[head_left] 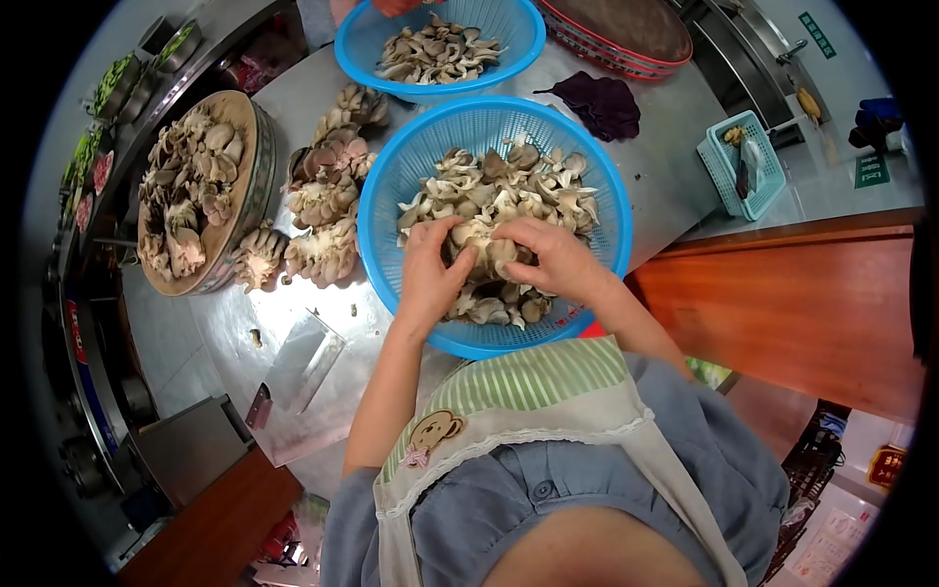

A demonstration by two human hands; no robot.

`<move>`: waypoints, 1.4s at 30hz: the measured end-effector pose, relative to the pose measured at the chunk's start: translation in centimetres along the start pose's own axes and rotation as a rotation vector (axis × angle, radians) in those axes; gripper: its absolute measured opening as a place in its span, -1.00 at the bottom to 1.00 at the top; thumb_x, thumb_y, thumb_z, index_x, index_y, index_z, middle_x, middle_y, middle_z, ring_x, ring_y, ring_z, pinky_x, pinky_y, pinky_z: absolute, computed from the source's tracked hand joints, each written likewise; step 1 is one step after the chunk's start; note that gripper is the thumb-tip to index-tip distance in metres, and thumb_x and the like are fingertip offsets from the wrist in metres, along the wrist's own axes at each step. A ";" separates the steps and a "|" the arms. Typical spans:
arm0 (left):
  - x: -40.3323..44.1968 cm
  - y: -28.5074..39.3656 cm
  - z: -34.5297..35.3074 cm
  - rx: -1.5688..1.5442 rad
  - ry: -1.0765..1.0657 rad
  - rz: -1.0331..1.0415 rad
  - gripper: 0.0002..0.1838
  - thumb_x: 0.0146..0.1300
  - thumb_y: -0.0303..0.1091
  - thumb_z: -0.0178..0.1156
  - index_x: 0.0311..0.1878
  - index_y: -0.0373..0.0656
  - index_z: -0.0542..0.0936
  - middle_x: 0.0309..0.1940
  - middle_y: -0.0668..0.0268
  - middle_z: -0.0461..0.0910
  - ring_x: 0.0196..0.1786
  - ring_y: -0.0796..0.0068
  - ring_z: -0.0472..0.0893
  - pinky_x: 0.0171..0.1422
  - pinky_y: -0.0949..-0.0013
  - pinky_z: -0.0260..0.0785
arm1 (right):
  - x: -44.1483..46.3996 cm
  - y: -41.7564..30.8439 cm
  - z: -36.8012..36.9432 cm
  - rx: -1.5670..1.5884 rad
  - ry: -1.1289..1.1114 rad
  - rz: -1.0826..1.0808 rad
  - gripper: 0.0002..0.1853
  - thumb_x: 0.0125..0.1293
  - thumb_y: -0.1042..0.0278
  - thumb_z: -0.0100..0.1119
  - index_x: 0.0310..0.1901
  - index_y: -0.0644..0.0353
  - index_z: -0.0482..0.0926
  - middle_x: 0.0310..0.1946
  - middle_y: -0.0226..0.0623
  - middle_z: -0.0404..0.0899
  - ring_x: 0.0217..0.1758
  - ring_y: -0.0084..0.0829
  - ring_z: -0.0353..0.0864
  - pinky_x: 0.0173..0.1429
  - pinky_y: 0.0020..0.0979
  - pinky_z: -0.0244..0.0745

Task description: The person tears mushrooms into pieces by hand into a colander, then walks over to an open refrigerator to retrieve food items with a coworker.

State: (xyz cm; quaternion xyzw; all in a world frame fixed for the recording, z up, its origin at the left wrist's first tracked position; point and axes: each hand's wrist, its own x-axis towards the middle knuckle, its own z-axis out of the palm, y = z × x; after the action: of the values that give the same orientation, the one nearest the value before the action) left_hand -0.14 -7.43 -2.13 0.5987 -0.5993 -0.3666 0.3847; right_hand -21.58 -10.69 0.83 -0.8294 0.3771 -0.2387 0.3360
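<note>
A blue perforated basket (377, 205) full of loose grey oyster mushrooms (528, 181) stands on the metal table before me. Over its middle my left hand (435, 269) and my right hand (553, 256) are close together, fingers curled around a mushroom cluster (481, 238) between them. The fingertips of both hands touch the cluster. More mushrooms lie below it in the basket.
Mushroom clusters (323, 215) lie left of the basket, beside a round container (256, 186) heaped with mushrooms. A cleaver (298, 367) lies front left. Behind are a second blue basket (430, 93), a co-worker's hand (396, 6), purple leaves (602, 105) and a red-rimmed tray (626, 61).
</note>
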 end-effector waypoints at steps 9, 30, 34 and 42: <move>-0.3 0.3 -0.8 0.097 -0.042 0.033 -0.51 0.15 -0.34 0.31 0.18 -0.18 0.55 0.16 0.09 0.46 0.24 0.07 0.46 0.36 0.18 0.28 | -0.5 1.9 -0.7 0.590 0.109 0.353 -0.68 0.48 0.33 0.11 0.13 0.33 0.52 -0.04 -0.36 0.50 -0.05 -0.59 0.58 -0.07 -0.51 0.55; 2.8 2.5 -0.9 -0.793 0.019 0.073 -0.83 0.32 -0.49 0.28 -0.05 -0.16 0.57 -0.24 0.51 0.57 -0.18 0.71 0.52 -0.05 0.58 0.40 | 0.4 1.2 -1.8 0.866 0.463 0.383 -0.85 0.44 0.36 0.23 -0.11 0.24 0.52 -0.28 -0.39 0.63 -0.35 -0.61 0.65 -0.24 -0.57 0.60; 3.0 1.3 -2.7 -0.164 0.078 0.172 -0.59 0.29 -0.53 0.20 0.22 -0.17 0.54 0.06 0.27 0.56 0.08 0.43 0.57 0.15 0.36 0.45 | 0.0 1.4 -2.9 -0.094 0.540 0.118 -0.77 0.24 0.39 0.34 -0.11 0.24 0.59 -0.15 -0.24 0.64 -0.03 -0.24 0.64 0.06 -0.27 0.54; -0.9 -1.0 -3.1 0.006 0.005 -0.161 -0.53 0.26 -0.47 0.23 0.26 -0.27 0.50 0.08 0.05 0.56 -0.03 0.22 0.64 0.04 0.24 0.51 | 1.2 -1.9 0.8 0.014 0.140 0.080 -0.76 0.24 0.33 0.34 -0.11 0.25 0.64 -0.20 -0.17 0.61 -0.11 -0.19 0.60 -0.02 -0.25 0.50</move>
State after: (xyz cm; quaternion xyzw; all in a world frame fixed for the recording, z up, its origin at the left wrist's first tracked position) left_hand 3.06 -6.43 -1.72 0.6471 -0.5494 -0.3931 0.3535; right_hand -19.41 -10.40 1.86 -0.7925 0.4310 -0.2852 0.3237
